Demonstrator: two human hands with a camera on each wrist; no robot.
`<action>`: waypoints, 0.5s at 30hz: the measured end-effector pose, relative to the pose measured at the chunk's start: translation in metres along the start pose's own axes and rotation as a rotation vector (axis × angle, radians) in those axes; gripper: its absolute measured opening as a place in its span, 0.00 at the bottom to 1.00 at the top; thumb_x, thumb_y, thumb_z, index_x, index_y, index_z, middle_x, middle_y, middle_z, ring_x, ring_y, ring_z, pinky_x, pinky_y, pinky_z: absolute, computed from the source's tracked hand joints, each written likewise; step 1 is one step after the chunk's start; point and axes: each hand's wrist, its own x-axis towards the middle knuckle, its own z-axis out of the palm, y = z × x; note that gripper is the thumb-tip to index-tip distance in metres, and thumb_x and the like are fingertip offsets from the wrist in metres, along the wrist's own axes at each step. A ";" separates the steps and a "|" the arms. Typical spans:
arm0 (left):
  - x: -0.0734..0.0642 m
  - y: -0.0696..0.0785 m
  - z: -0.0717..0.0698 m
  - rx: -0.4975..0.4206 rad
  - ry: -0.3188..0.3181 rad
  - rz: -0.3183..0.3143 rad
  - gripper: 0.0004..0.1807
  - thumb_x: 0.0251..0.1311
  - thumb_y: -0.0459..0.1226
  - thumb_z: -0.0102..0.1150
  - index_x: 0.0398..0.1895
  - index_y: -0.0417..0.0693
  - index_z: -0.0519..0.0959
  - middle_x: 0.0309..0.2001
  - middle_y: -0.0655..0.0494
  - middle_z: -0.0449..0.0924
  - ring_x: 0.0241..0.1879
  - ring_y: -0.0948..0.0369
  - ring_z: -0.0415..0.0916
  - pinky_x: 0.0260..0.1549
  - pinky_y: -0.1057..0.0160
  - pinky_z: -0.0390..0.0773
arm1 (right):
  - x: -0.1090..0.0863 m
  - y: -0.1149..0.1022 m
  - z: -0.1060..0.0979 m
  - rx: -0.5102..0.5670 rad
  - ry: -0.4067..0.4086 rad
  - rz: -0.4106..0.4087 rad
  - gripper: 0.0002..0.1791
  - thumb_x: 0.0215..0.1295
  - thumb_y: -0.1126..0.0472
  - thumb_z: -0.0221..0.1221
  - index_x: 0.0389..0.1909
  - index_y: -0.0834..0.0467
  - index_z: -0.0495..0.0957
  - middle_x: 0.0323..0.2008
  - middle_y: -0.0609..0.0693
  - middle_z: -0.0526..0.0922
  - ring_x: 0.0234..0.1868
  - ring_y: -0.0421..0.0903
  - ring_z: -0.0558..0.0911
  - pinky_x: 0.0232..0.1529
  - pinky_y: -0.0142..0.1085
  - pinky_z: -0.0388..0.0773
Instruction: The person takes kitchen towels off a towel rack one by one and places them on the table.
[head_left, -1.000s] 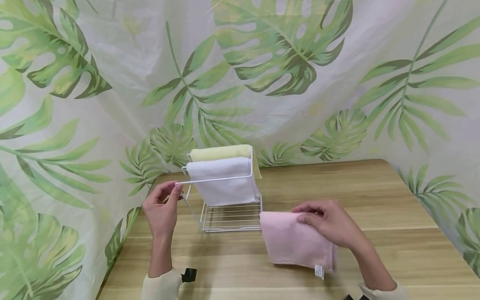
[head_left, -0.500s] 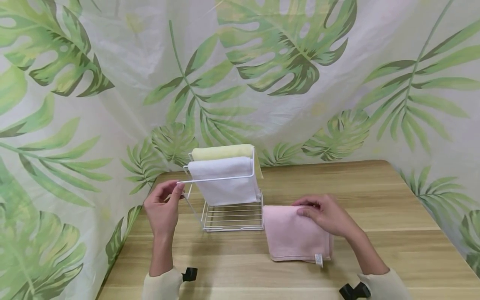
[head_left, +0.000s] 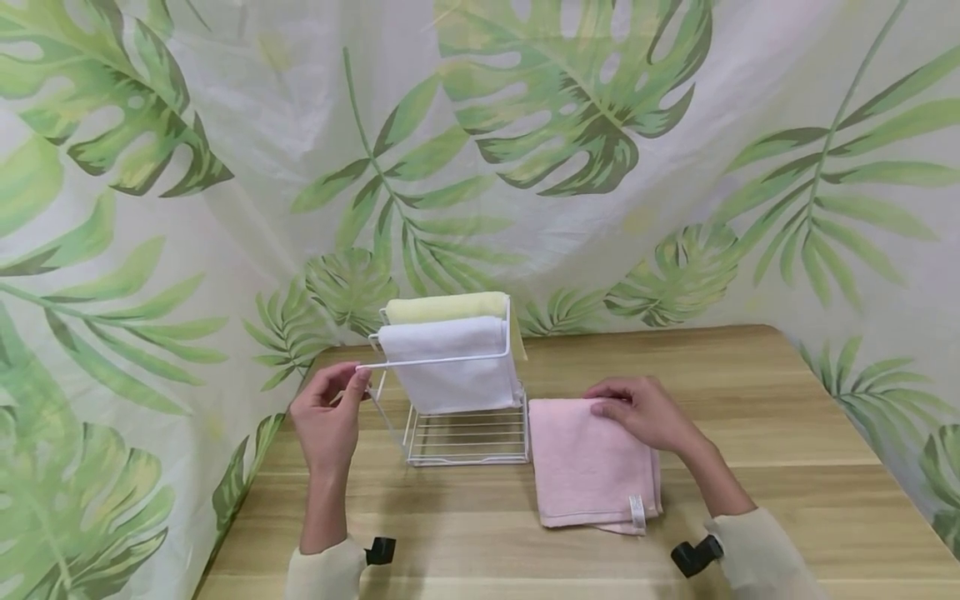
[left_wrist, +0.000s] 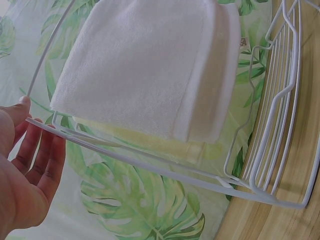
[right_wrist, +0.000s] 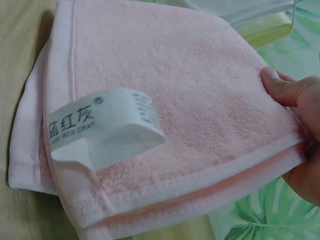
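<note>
A small white wire rack (head_left: 468,459) stands on the table, a folded white towel (head_left: 450,367) and a yellow towel (head_left: 446,307) draped over its upper bars. My left hand (head_left: 330,412) pinches the front left corner of the rack's top bar between thumb and fingers, seen close in the left wrist view (left_wrist: 30,175). To the right of the rack, my right hand (head_left: 645,412) grips the upper edge of a folded pink towel (head_left: 585,467), which hangs down toward the tabletop. A white printed label (right_wrist: 107,125) sticks out from the pink towel's lower corner.
The wood-grain table (head_left: 750,400) extends to the right of the pink towel and in front of the rack. A leaf-patterned cloth (head_left: 570,167) hangs behind and at the left of the table. Black camera mounts (head_left: 696,556) sit at both sleeves.
My right hand has moved slightly left and farther from me with the pink towel, whose face now shows more fully. The left hand keeps its hold on the rack.
</note>
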 end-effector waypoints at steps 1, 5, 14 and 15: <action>0.000 0.000 0.000 0.004 -0.002 -0.002 0.10 0.64 0.27 0.74 0.43 0.26 0.86 0.29 0.65 0.87 0.26 0.69 0.84 0.29 0.74 0.89 | 0.001 0.003 0.001 0.004 -0.001 0.001 0.08 0.73 0.63 0.68 0.49 0.54 0.91 0.46 0.50 0.93 0.41 0.38 0.86 0.42 0.30 0.85; -0.001 -0.001 -0.001 0.020 -0.003 -0.009 0.10 0.65 0.28 0.74 0.43 0.26 0.86 0.29 0.65 0.87 0.27 0.70 0.84 0.28 0.75 0.88 | 0.007 0.018 0.007 0.023 -0.005 0.009 0.08 0.74 0.63 0.68 0.49 0.55 0.91 0.47 0.52 0.93 0.45 0.40 0.88 0.43 0.29 0.86; 0.000 -0.002 -0.001 0.019 -0.004 -0.004 0.10 0.65 0.29 0.74 0.43 0.27 0.86 0.29 0.64 0.86 0.28 0.70 0.85 0.30 0.72 0.90 | 0.020 0.049 0.023 0.005 0.019 0.031 0.08 0.74 0.64 0.67 0.50 0.58 0.90 0.48 0.55 0.93 0.49 0.49 0.91 0.46 0.29 0.87; 0.000 -0.003 -0.001 0.017 -0.003 -0.001 0.10 0.65 0.28 0.74 0.43 0.27 0.86 0.29 0.64 0.86 0.28 0.70 0.85 0.30 0.72 0.90 | 0.022 0.051 0.025 0.000 0.023 0.035 0.09 0.74 0.64 0.67 0.50 0.57 0.90 0.48 0.56 0.93 0.50 0.50 0.91 0.46 0.29 0.87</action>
